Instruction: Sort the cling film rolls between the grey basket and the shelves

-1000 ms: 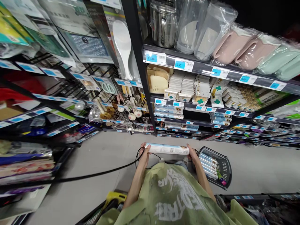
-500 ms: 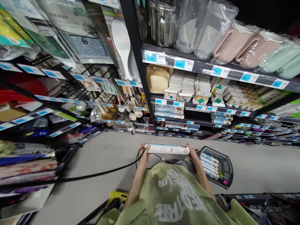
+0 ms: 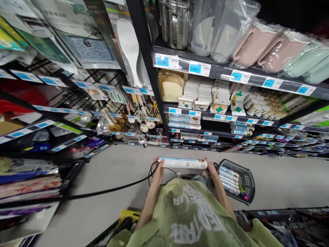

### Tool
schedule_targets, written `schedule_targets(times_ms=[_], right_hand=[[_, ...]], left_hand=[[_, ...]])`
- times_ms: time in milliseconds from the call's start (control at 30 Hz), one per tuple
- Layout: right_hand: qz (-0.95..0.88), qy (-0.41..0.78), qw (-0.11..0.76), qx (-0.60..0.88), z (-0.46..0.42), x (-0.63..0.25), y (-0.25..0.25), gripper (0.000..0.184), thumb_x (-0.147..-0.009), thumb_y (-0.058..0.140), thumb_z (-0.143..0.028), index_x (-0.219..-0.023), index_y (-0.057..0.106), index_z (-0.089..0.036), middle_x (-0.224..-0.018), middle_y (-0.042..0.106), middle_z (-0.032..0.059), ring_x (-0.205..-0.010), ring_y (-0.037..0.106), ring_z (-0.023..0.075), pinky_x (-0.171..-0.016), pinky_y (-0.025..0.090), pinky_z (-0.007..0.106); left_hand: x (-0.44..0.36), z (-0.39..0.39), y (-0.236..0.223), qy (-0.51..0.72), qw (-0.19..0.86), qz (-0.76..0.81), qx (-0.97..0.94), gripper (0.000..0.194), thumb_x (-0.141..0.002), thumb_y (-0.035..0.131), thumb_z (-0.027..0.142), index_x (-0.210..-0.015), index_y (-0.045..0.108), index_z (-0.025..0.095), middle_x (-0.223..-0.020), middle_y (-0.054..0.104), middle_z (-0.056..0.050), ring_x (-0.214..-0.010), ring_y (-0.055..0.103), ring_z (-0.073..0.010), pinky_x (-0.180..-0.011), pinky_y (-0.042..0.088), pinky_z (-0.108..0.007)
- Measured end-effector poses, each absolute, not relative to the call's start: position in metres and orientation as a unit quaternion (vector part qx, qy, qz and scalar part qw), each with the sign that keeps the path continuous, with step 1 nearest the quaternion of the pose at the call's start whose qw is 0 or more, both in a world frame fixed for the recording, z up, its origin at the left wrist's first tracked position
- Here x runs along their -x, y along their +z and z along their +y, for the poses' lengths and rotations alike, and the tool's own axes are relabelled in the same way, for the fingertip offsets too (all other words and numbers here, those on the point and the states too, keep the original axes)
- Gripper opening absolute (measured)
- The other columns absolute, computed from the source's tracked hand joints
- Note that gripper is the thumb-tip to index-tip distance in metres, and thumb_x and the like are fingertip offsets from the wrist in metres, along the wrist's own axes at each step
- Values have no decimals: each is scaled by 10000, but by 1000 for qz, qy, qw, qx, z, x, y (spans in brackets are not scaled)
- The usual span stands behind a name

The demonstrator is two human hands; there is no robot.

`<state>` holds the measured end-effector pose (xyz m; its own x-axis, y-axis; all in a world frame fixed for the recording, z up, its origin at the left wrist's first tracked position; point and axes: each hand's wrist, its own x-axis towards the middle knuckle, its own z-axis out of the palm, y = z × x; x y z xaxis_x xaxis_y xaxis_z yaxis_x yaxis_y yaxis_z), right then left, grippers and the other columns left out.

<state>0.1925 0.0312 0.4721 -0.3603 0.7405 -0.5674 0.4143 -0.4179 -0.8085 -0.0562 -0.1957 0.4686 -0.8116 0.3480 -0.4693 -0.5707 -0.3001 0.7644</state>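
Observation:
I hold a long white roll box (image 3: 183, 162) with a pale blue top strip level in front of my chest. My left hand (image 3: 157, 170) is closed round its left end and my right hand (image 3: 210, 167) is closed round its right end. Just right of my right hand a black shopping basket (image 3: 246, 181) sits on the grey floor with several similar rolls (image 3: 228, 178) lying in it. On the low shelf ahead, more of the same rolls (image 3: 184, 122) lie stacked.
Black shelving (image 3: 154, 85) rises ahead with blue price tags, a steel pot (image 3: 176, 22), pink and green mugs and small boxed goods. A hanging rack of kitchen tools (image 3: 123, 113) stands left. A black cable (image 3: 108, 189) runs across the floor.
The view has shifted slightly; the roll stays level between both hands at about the same place.

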Motion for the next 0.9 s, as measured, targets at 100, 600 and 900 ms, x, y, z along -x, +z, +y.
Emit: schedule_targets(times_ms=[100, 600, 900], right_hand=[[-537, 638, 115, 539, 33, -192, 474, 622, -840, 638, -820, -638, 589, -234, -420, 473, -21, -428, 401, 140, -423, 313, 279], [-542, 702, 177, 426, 31, -210, 507, 622, -660, 960, -472, -1210, 771, -252, -1222, 758, 80, -837, 765, 230, -638, 631, 318], [-624, 643, 234, 377, 26, -211, 507, 421, -563, 879, -219, -927, 670, -236, -1133, 691, 75, -1015, 679, 247, -625, 535, 217]], left_hand=[[58, -195, 463, 801, 281, 516, 113, 685, -597, 1006, 483, -1135, 653, 248, -1012, 695, -5, -873, 677, -158, -733, 503, -240], [67, -189, 441, 780, 262, 553, 134, 465, -736, 927, 452, -1115, 767, 234, -1233, 760, -71, -1092, 690, -203, -847, 518, -261], [61, -177, 441, 808, 272, 502, 145, 415, -722, 935, 340, -1075, 747, 232, -1189, 763, -49, -1087, 712, -200, -1003, 538, -318]])
